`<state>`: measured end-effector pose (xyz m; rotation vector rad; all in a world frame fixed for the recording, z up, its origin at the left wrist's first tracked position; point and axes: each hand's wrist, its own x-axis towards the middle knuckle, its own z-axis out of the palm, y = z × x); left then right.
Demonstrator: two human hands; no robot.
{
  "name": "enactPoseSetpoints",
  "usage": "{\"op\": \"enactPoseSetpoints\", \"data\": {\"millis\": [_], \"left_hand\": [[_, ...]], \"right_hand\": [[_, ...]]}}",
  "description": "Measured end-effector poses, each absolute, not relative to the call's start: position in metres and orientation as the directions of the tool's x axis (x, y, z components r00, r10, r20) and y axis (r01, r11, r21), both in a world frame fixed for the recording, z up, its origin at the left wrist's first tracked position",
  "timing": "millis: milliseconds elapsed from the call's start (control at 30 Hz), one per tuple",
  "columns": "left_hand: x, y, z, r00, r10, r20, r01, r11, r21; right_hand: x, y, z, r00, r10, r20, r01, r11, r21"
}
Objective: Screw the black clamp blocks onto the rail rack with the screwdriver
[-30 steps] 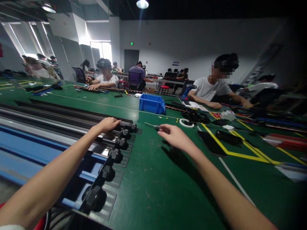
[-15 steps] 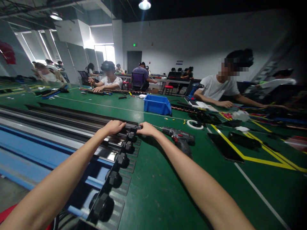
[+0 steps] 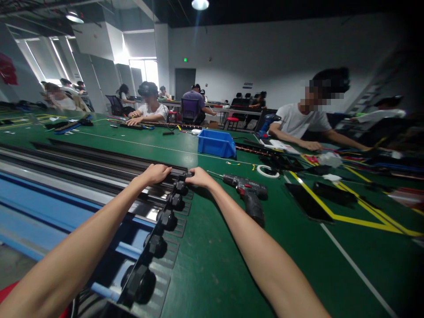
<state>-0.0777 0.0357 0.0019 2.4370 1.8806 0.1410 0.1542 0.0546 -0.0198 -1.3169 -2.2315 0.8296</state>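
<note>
One head-worn camera looked forward and down from the person's eye level, close over the green tabletop. The left hand and right hand lay near mid-frame, with co-workers far across the room.

No writing can be read anywhere in view. A small lit green sign sits on the far wall above the dark door. It is probably an exit sign, but its letters are too small to read. To its right, a blue-and-white plaque is blurred.
</note>
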Motion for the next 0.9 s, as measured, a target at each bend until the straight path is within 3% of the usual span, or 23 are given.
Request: {"op": "enactPoseSetpoints", "data": {"millis": [333,900], "left_hand": [[-0.079,0.035,0.002,0.196,0.98,0.04,0.977,-0.199,0.075],[-0.081,0.038,-0.001,0.185,0.982,0.033,0.979,-0.187,0.075]], "right_hand": [[0.15,0.065,-0.018,-0.548,0.835,0.043,0.578,0.415,-0.703],[0.144,0.066,-0.019,-0.55,0.833,0.06,0.578,0.432,-0.692]]}}
